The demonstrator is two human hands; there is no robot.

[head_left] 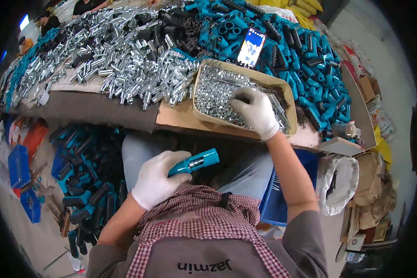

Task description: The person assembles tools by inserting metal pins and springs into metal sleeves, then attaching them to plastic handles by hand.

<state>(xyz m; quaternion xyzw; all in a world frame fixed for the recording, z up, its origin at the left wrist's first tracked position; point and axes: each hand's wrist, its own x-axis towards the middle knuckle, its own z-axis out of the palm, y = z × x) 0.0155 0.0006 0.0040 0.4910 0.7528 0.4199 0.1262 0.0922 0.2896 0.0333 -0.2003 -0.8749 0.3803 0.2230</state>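
Observation:
In my gloved left hand, above my lap, is a teal plastic tool handle with a black strip along its side. Its round end points up and to the right. My gloved right hand reaches into a cream tray, fingers bent down among small shiny metal parts. Those fingertips are pressed together, and anything between them is hidden. Dark coil springs and longer metal pieces lie along the tray's right side.
Silver metal tubes are heaped on the left of the bench, teal handles on the right. A lit phone leans behind the tray. More handles are piled low at my left. A blue bin stands by my right leg.

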